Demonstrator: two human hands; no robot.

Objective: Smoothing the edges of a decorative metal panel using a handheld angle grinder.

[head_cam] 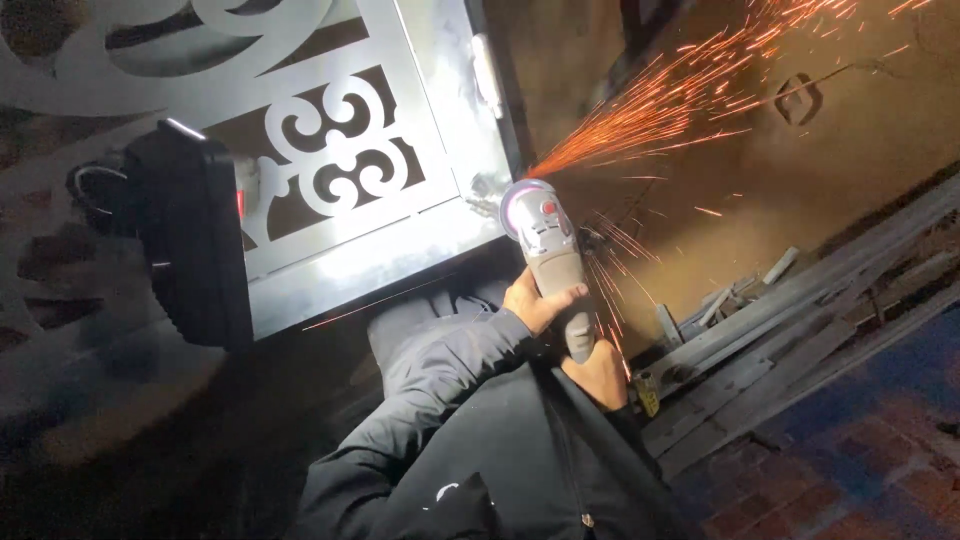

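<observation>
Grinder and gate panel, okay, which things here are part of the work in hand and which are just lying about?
In use:
grinder, held by left hand and right hand
gate panel, its corner being ground
sparks

Lying about:
metal bars on the ground
dark box beside the panel

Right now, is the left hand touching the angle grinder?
Touching. The head view shows the left hand wrapped around the grey body of the angle grinder, thumb across it, with no gap, while sparks fly from the disc.
</observation>
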